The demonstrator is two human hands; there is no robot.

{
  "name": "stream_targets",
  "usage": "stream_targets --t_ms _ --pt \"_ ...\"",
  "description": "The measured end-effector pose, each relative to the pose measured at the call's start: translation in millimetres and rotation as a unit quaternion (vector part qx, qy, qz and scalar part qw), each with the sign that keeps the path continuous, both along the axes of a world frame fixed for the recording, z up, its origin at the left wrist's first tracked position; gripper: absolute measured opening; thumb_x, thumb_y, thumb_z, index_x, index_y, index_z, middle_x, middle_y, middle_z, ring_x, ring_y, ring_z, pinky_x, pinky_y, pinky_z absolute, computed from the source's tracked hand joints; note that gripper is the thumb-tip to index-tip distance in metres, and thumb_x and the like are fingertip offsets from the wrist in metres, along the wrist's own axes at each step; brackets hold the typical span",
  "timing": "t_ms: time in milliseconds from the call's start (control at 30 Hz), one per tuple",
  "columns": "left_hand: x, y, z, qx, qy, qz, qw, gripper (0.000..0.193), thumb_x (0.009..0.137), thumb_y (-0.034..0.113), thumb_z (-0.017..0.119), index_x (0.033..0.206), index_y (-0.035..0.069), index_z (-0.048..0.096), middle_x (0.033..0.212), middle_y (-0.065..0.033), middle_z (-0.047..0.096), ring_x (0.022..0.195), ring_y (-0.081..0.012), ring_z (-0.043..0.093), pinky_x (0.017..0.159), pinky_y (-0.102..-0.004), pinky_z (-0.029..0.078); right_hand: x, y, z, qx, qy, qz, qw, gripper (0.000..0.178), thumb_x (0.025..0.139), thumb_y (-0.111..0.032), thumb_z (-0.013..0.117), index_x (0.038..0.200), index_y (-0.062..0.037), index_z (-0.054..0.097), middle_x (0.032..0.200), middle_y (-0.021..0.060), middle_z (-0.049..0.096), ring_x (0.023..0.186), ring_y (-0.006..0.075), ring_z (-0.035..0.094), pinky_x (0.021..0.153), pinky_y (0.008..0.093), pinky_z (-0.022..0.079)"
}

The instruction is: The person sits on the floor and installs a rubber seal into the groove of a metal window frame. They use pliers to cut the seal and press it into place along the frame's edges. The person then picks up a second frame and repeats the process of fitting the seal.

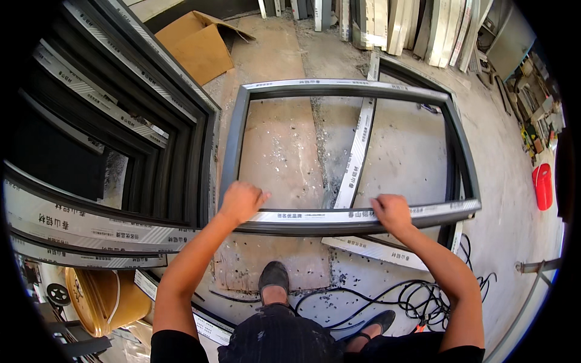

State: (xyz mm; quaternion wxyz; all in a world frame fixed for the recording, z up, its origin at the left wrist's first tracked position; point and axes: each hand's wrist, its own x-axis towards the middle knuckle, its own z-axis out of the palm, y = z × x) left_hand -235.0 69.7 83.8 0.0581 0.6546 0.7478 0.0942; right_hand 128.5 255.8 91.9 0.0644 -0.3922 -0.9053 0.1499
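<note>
A dark grey rectangular aluminium frame [350,89] with white protective tape lies in front of me over the concrete floor. My left hand [241,201] grips its near rail towards the left corner. My right hand [393,213] grips the same near rail [315,219] further right. Both hands are closed over the rail's top edge. A second similar frame [387,253] lies underneath, partly hidden, and its taped bar crosses the middle of the opening.
A stack of dark frames [151,151] leans at my left. Cardboard [200,45] lies at the back left. Profiles [411,24] stand against the far wall. Black cables [417,296] coil by my feet, a red container [543,186] stands at right, a yellow bucket [100,299] at lower left.
</note>
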Motion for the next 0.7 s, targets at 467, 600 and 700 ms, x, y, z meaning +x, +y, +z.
stream_targets --t_ms 467,600,700 --pt "55 -21 -5 0.074 -0.021 0.140 0.987 0.044 0.088 0.035 0.055 0.060 0.003 0.064 0.060 -0.0165 0.059 0.059 -0.0359 0.059 0.056 -0.0465 0.046 258 22 -46 -0.297 0.272 -0.602 0.690 0.069 0.081 -0.061 0.058 0.115 -0.0012 0.048 0.108 0.0194 0.058 0.098 0.0282 0.055 0.079 0.0391 0.045" --pt "75 -28 -6 0.074 -0.053 0.139 0.986 0.042 0.088 0.034 0.054 0.061 0.004 0.064 0.063 -0.0153 0.059 0.061 -0.0353 0.059 0.057 -0.0460 0.046 232 33 -75 -0.401 0.463 -0.559 0.559 0.087 0.077 -0.072 0.052 0.127 -0.0014 0.043 0.111 0.0185 0.053 0.097 0.0291 0.052 0.081 0.0394 0.045" --pt "87 -34 -5 0.083 -0.050 0.127 0.987 0.041 0.089 0.033 0.053 0.061 0.004 0.064 0.064 -0.0141 0.060 0.061 -0.0340 0.059 0.058 -0.0453 0.046 218 36 -86 -0.400 0.510 -0.566 0.510 0.076 0.082 -0.068 0.050 0.125 -0.0055 0.047 0.108 0.0137 0.055 0.092 0.0257 0.054 0.076 0.0359 0.046"
